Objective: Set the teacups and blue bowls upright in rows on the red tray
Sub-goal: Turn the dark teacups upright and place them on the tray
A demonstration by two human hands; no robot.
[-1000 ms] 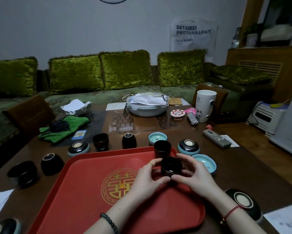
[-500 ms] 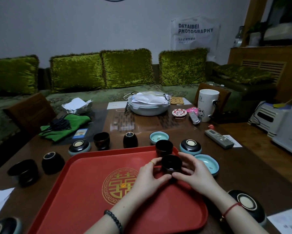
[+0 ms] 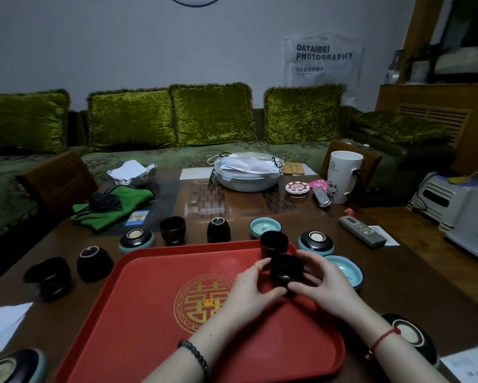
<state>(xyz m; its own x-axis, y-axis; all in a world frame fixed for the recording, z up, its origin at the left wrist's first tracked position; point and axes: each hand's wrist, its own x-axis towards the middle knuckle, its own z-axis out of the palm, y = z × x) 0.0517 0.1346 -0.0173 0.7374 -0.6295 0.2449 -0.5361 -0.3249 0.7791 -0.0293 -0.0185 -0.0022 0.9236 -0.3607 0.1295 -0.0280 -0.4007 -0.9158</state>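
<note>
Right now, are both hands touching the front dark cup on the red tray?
Touching. The head view shows the left hand and right hand curled round the front teacup, pressed against its sides.

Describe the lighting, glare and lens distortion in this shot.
Head view: dim, flat room light; the glossy table shows pale glare past the red tray; the dark teacup held between left hand and right hand loses its interior to shadow; the wide-angle lens bows the tray's edges; both hands look sharp, unblurred.
</note>
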